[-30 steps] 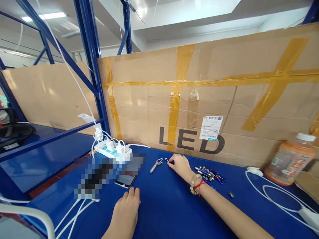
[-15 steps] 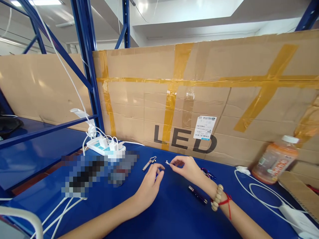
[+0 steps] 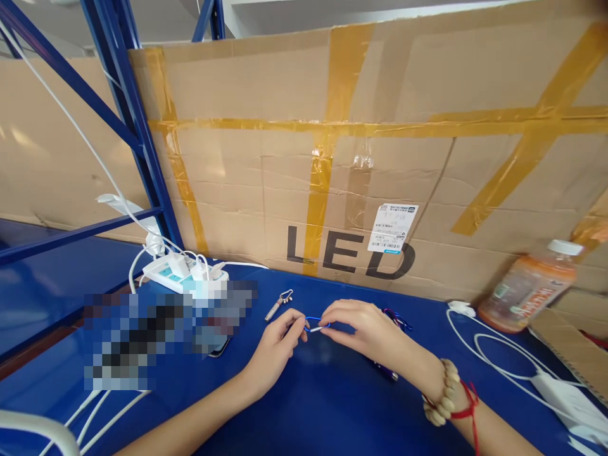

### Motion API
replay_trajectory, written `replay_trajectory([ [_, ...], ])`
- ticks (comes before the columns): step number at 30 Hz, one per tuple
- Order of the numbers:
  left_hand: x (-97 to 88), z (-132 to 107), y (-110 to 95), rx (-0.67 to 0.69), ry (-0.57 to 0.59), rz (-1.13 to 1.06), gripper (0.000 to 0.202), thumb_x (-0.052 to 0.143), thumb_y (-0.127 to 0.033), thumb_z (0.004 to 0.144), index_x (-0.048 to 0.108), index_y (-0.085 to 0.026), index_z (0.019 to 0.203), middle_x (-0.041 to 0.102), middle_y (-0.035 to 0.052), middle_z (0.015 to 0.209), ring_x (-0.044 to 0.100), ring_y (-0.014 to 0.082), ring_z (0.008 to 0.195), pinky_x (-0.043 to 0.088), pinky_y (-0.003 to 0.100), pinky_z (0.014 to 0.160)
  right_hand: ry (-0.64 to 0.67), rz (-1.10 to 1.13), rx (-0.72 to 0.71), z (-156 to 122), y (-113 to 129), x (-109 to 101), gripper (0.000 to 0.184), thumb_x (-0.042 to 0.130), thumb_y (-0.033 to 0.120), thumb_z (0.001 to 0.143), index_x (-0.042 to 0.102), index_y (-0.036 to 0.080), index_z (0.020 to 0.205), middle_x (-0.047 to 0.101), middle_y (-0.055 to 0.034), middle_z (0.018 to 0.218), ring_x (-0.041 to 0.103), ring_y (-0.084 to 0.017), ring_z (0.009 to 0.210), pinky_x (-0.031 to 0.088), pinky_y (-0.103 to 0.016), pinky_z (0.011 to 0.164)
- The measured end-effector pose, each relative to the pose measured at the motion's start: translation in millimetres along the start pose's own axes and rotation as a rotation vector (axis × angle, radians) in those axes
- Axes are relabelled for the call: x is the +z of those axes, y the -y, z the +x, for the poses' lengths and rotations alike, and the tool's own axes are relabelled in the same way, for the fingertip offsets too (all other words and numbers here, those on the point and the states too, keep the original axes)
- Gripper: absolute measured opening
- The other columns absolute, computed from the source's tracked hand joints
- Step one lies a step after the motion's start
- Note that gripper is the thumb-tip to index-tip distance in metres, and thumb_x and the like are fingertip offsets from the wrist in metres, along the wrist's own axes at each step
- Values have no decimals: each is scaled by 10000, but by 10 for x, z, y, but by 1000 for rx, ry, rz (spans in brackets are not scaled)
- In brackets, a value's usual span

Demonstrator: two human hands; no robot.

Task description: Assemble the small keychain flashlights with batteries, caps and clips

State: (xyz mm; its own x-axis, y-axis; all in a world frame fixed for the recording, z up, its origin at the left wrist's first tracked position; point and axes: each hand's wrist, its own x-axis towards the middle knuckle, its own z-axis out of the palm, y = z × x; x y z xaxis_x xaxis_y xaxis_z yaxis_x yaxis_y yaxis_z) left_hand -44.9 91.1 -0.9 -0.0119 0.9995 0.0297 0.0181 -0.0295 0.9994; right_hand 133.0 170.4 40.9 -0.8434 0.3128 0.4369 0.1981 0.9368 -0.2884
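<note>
Between my two hands is a small blue carabiner (image 3: 315, 329) with a silver bar along its near side, held just above the blue tabletop. My left hand (image 3: 280, 345) pinches its left end between thumb and fingers. At the right end, my right hand (image 3: 365, 326) pinches it too, and those fingertips cover part of it. Just beyond my left hand lies a slim silver keychain piece (image 3: 274, 310) with a wire clip. A dark pen-shaped stick (image 3: 390, 373) is partly hidden beneath my right hand and forearm. Behind that hand lies a dark coloured cord bundle (image 3: 399, 320).
A white power strip (image 3: 166, 273) with plugs stands at the back left. Blurred items and a phone-like slab (image 3: 221, 347) lie before it. To the right are an orange drink bottle (image 3: 532, 288) and a white cable (image 3: 489, 370). A cardboard sheet (image 3: 266, 190) walls off the back.
My left hand has closed from loosely open onto the carabiner's left end. My right hand has turned the piece so its blue loop shows. The view has tipped down and come closer.
</note>
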Motion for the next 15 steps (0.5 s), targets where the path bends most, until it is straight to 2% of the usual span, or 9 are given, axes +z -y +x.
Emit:
replay_trajectory([
  [3,-23,-15,10,54,33,103,431,400,-537,883,444,-132,741,394,-31,634,236,42,500,178,184,449,-34,-7,34,-11,31,29,139,543,248,869,628,175,953,640,-30,866,585,-129,777,444,-249,717],
  [6,-18,-49,-5,102,22,170,423,350,-495,918,427,-135,709,369,-34,608,248,50,503,196,192,460,-37,33,75,-9,107,73,274,524,269,887,578,176,1140,620,-38,890,573,-126,779,442,-238,691],
  [8,-14,-69,-28,133,-4,201,409,339,-467,928,413,-139,694,373,-34,604,265,54,505,216,196,470,-14,66,78,-1,164,107,304,481,269,914,545,179,1197,600,-40,905,557,-117,774,437,-229,687],
  [11,-12,-88,-52,171,-22,270,390,331,-431,934,408,-143,683,392,-31,604,321,61,525,260,201,500,1,66,95,12,232,156,250,462,216,916,557,167,1142,550,-18,798,513,-104,680,420,-220,632],
  [15,8,-107,-16,178,-47,296,375,330,-419,933,408,-147,688,414,-29,617,356,65,541,290,205,529,-30,-95,29,14,256,225,156,463,181,897,588,111,959,470,-5,664,442,-113,590,383,-240,553],
])
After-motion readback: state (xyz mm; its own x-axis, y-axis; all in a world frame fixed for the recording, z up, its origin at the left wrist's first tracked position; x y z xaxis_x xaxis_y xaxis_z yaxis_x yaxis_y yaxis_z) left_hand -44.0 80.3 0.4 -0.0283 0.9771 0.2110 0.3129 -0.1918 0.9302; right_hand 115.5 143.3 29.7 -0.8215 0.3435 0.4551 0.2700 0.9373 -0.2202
